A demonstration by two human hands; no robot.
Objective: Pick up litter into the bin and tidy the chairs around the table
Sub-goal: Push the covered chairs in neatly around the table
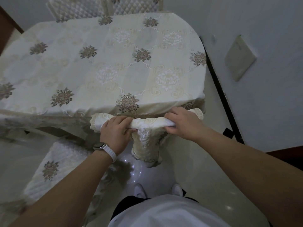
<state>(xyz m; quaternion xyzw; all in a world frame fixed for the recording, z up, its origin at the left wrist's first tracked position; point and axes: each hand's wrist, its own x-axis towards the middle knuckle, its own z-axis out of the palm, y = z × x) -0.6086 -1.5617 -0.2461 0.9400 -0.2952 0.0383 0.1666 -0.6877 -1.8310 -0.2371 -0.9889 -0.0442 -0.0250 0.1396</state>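
A chair with a cream embroidered cover stands at the table's near edge, its backrest top [148, 122] right against the hanging cloth. My left hand [115, 133], with a white watch strap on the wrist, grips the left part of the backrest top. My right hand [183, 122] grips the right part. The chair's seat is hidden under the table. The table [68, 68] is covered by a cream floral tablecloth and nothing lies on it. No litter or bin shows in view.
A second chair with a quilted floral seat cover [54, 167] stands at the lower left, angled away from the table. Another quilted chair back [78, 9] rises behind the far edge. A grey wall with a dark skirting strip [219, 89] runs along the right. My shoes [141, 190] stand on glossy tile.
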